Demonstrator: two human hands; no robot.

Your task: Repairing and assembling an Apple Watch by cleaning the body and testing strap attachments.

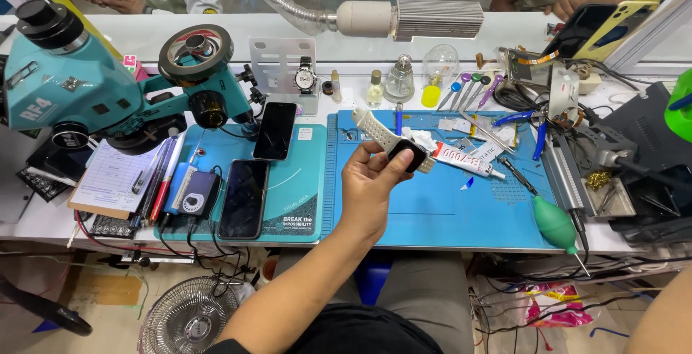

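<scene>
Left hand: raised above the blue work mat, thumb and fingers pinching a smartwatch by its dark square case; white perforated strap angles up and left of the case. Right hand: only a forearm edge shows at the mat's lower right; finger state cannot be told.

Around the mat:
- glue tube, white, lying flat just beside the watch
- rubber blower bulb, green, at the mat's right edge
- two dark glossy phones left of the mat
- teal microscope further left
- screwdrivers beyond its far edge
</scene>
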